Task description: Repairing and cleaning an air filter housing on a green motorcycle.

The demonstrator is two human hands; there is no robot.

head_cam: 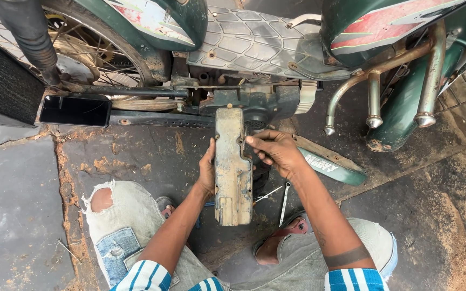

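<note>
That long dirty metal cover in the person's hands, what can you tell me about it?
The metal cover is a long, narrow casing, rounded at the far end, coated in tan grime and rust. It is held lengthwise, pointing at the scooter's underside. The left hand grips its left edge; the right hand pinches near its upper right edge.

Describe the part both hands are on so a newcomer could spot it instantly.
Start at the green scooter lying across the top, then drop below its footboard. The dirty cover is a long, tan, rust-streaked metal casing standing lengthwise between the left hand and right hand, unlike the green panel on the ground.
</note>
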